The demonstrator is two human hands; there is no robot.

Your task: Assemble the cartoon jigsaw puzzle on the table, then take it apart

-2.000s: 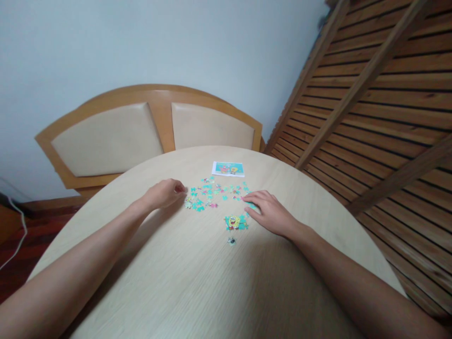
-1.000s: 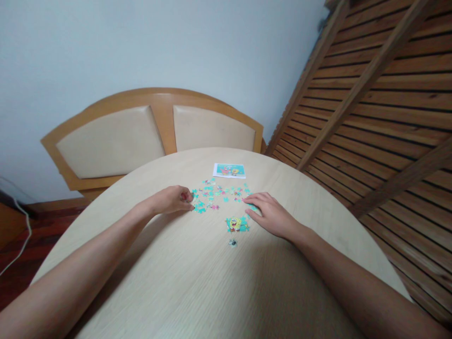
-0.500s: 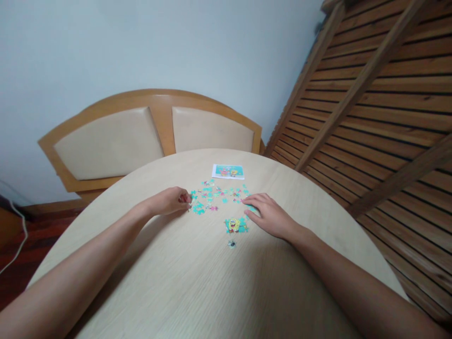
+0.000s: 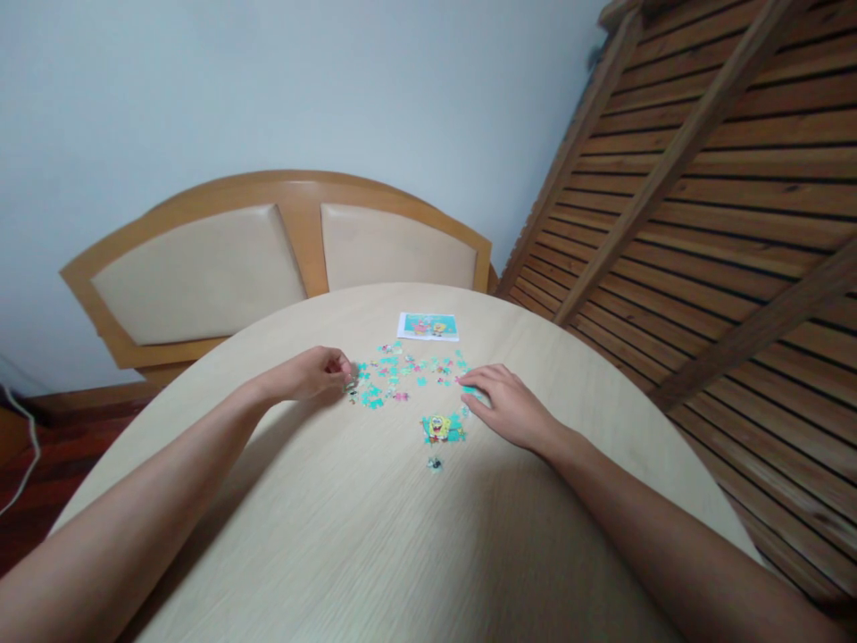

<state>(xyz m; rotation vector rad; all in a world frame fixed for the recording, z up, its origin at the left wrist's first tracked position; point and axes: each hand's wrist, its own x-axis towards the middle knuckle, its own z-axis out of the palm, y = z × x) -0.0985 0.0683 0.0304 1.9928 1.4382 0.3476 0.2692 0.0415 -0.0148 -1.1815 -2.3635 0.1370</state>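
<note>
Loose jigsaw puzzle pieces [image 4: 373,393], mostly turquoise with some pink and white, lie scattered on the round table [image 4: 321,527]. At their left edge is my left hand [image 4: 314,375], its thumb and fingers pinched together; whatever they hold is too small to make out. My right hand [image 4: 505,406] rests on the right side of the scatter, fingers stretched out and over a few turquoise pieces. Nearer to me is a joined puzzle section [image 4: 438,429] with a yellow cartoon figure. One separate dark-and-light piece [image 4: 435,464] lies just below it.
Behind the pieces lies a printed picture card [image 4: 428,327] with pink and yellow cartoon figures. A wooden chair back [image 4: 312,232] with pale panels rises past the table's far edge. Wooden slats [image 4: 703,223] lean along the right, and a white cable [image 4: 30,455] hangs at far left.
My left hand has shifted slightly left and up, its fingers drawn closer together, uncovering a few pieces at the left edge. My right hand stays nearly in place. The view has turned slightly.
</note>
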